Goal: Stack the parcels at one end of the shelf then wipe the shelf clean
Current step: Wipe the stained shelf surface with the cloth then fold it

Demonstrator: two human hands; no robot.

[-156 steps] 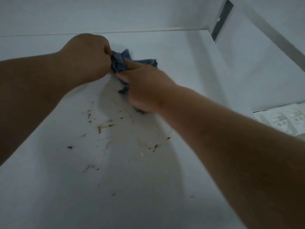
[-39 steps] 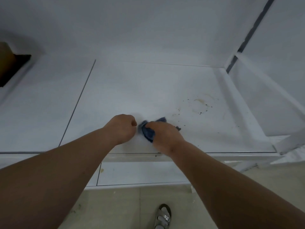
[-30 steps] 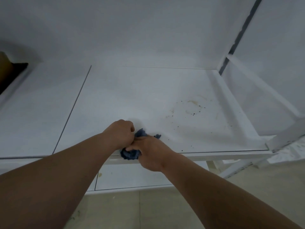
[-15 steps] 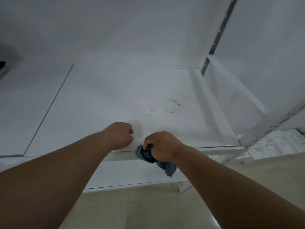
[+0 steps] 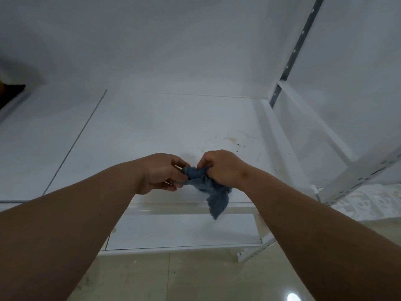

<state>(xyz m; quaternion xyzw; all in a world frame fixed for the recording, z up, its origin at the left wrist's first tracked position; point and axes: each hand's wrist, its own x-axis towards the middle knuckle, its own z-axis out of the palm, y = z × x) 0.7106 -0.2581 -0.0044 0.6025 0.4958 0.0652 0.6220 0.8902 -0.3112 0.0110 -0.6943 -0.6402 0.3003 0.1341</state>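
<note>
Both my hands hold a crumpled blue cloth (image 5: 213,192) just above the front edge of the white shelf (image 5: 152,135). My right hand (image 5: 221,166) grips the bunched top of the cloth, and a loose tail hangs down over the shelf's front lip. My left hand (image 5: 161,173) pinches the cloth's left end with thumb and fingers. Brown specks and a yellowish stain (image 5: 233,140) mark the shelf surface behind my right hand, toward the right side. No parcels show clearly; a dark shape (image 5: 10,92) sits at the far left edge.
A white slotted upright (image 5: 290,55) and angled frame rails (image 5: 355,177) close the shelf's right end. A lower white shelf (image 5: 180,231) lies under the front lip. Beige glossy floor tiles (image 5: 184,276) spread below, and patterned white tiles (image 5: 368,203) show at the right.
My right hand lifted the cloth from the shelf's front lip up level with the shelf. My left hand, a bare fist on the shelf half a second ago, now pinches the cloth's end.
</note>
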